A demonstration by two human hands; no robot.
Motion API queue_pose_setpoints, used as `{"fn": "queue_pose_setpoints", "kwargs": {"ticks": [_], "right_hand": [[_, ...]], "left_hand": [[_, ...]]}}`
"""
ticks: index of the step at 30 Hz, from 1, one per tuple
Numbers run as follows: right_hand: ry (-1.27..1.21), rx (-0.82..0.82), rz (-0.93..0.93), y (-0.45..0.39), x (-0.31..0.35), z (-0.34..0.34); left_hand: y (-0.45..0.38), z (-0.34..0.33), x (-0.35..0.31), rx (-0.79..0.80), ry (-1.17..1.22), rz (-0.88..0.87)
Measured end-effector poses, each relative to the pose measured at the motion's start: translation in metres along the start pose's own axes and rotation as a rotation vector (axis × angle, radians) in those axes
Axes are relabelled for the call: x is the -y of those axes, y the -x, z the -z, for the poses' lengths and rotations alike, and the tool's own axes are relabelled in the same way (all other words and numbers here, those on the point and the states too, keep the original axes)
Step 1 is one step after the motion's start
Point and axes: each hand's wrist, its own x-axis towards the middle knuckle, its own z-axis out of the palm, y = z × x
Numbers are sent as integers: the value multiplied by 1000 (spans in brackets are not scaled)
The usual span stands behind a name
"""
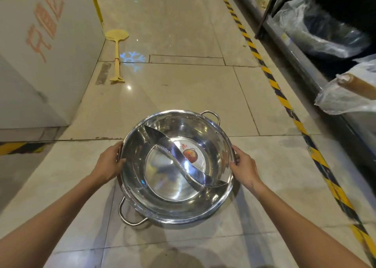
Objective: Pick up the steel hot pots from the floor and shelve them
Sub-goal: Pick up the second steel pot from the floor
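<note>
A large steel hot pot (162, 188) with an S-shaped divider and a round label inside fills the middle of the head view, above the tiled floor. It has two loop handles, one at the far right and one at the near left. My left hand (108, 162) grips its left rim and my right hand (245, 167) grips its right rim. A second rim shows just under the top one, so it may be a stack of two; I cannot tell for sure.
A metal shelf (305, 60) runs along the right, holding plastic-wrapped steel basins (325, 31) and a wrapped roll (356, 88). Yellow-black hazard tape (284, 102) lines the floor beside it. A white cabinet (40, 53) stands at left, with a yellow plastic skimmer (117, 49) on the floor.
</note>
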Motion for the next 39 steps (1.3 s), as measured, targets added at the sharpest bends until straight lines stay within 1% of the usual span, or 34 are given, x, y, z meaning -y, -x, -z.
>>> {"fn": "queue_pose_setpoints", "kwargs": {"ticks": [3,5,8,11,15,17,20,22,24,26,28,30,34,39], "right_hand": [[-36,-1,-21,12,18,22],[-64,12,-29,25,39,50],[-95,35,-29,51,79,111],[-106,30,-40,79,123,187],[-121,1,-51,121,187,288],[-135,-29,-78,145,223,335],[-149,-111,-98,189,270,402],[-158,-162,-153,222,294,443],[-144,-218,-222,258,310,479],[-145,-279,-269,297,321,506],[-132,-348,-320,335,328,527],[-102,-430,-357,369,335,545],[-104,-497,-465,432,340,569],[-85,-652,-598,502,335,580]], "left_hand": [[15,27,-20,11,16,53],[29,58,-41,14,16,69],[51,121,-86,49,11,17],[72,198,-144,72,4,-31],[96,297,-229,133,114,-99],[109,334,-275,138,128,-128],[132,379,-347,172,91,-178],[149,404,-391,198,59,-220],[167,422,-430,238,24,-271],[183,430,-464,277,6,-371],[199,429,-491,312,-7,-473],[212,424,-515,376,-24,-535],[234,413,-557,472,-61,-619],[259,395,-602,577,-100,-792]]}}
